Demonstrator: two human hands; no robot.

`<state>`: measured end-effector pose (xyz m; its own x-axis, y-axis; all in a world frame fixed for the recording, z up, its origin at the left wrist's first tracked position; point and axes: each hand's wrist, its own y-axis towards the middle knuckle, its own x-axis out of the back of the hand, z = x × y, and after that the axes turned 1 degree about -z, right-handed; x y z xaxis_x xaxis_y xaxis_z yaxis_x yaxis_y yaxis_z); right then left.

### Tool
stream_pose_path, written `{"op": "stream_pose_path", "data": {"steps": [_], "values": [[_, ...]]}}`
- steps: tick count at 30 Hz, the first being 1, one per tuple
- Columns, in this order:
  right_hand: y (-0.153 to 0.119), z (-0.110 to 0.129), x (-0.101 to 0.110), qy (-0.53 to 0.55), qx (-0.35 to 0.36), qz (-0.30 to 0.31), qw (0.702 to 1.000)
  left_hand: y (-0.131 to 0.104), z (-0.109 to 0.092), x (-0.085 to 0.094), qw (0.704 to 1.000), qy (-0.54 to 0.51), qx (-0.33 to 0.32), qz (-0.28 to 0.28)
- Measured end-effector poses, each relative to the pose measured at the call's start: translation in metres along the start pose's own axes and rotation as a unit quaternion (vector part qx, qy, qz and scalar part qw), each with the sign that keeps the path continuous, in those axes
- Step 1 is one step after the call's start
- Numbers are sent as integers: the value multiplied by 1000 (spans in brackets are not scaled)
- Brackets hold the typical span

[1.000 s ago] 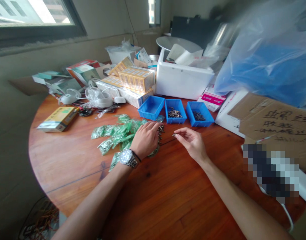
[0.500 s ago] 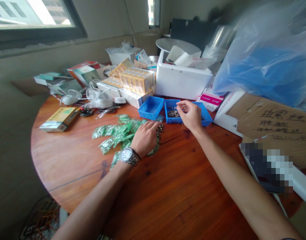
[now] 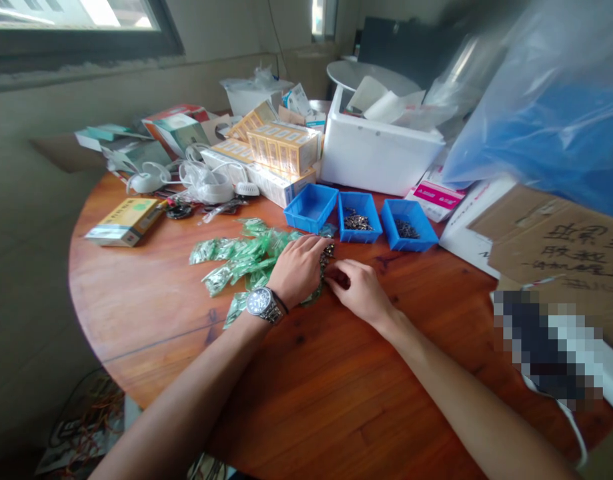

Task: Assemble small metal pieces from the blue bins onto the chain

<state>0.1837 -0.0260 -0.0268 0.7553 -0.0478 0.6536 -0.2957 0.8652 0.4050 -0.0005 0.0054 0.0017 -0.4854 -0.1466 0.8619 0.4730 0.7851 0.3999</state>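
Observation:
My left hand (image 3: 297, 272), a watch (image 3: 261, 302) on its wrist, lies palm down over the edge of a heap of small green plastic bags (image 3: 251, 257) with metal pieces inside. Its fingers are curled together, and what is under them is hidden. Loose small metal parts, like screws (image 3: 327, 253), spill out by its fingertips. Just to their right is my right hand (image 3: 359, 290), thumb and fingers closed in a pinch close to these parts; anything between them is too small to make out.
Behind the hands stand three blue bins: a left bin (image 3: 310, 219), a middle bin (image 3: 360, 235) with shiny metal pieces and a right bin (image 3: 417, 245) with darker ones. Yellow boxes (image 3: 285, 147), a white foam box (image 3: 379, 159) and a cardboard box (image 3: 531, 227) border the space.
My right hand has come down and left, from over the blue bins to the loose metal parts. My left hand stays by the green bags. The view has shifted slightly.

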Motion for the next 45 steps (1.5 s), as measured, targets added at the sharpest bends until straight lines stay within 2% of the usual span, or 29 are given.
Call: {"op": "stream_pose_path", "data": {"steps": [10, 14, 19, 26, 34, 38, 41, 45], "values": [[-3, -5, -9, -45, 19, -12, 999, -2, 3, -6, 1000, -2, -7, -7], [-4, -4, -7, -8, 5, -30, 1000, -2, 3, -6, 1000, 0, -5, -4], [-3, -6, -1, 57, -48, -49, 996, -2, 2, -4, 1000, -1, -2, 0], [-6, -12, 2, -14, 35, 9, 999, -2, 1, -4, 1000, -1, 6, 3], [-6, -7, -2, -77, 54, 18, 995, -1, 1, -4, 1000, 1, -3, -3], [-5, -3, -1, -44, 15, -3, 999, -1, 0, -2, 1000, 3, 1, 7], [-5, 0, 6, 59, -56, -24, 996, -1, 0, -1, 1000, 3, 3, 9], [-2, 0, 20, 199, -136, -50, 969, -1, -1, 0, 1000, 1, 3, 9]]}}
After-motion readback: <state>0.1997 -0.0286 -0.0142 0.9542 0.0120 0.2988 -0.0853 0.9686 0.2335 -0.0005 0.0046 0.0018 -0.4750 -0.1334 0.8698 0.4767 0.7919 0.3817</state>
